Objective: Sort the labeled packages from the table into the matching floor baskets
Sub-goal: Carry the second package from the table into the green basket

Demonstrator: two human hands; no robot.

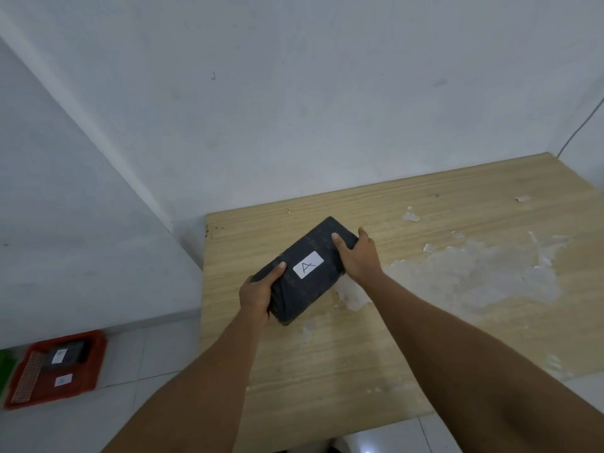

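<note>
A black wrapped package (307,282) with a white label marked "A" (308,264) lies diagonally on the wooden table (425,322). My left hand (256,294) grips its near lower-left end, thumb on top. My right hand (358,255) holds its far upper-right end, fingers wrapped over the edge. On the floor at the lower left stands a red basket (91,364) with a dark labeled package (65,354) inside and a white label on its front part.
The tabletop has a worn, peeling patch (474,279) to the right of the package. White walls meet in a corner behind the table. A green thing (5,364) shows at the left edge beside the red basket. White floor tiles surround the table.
</note>
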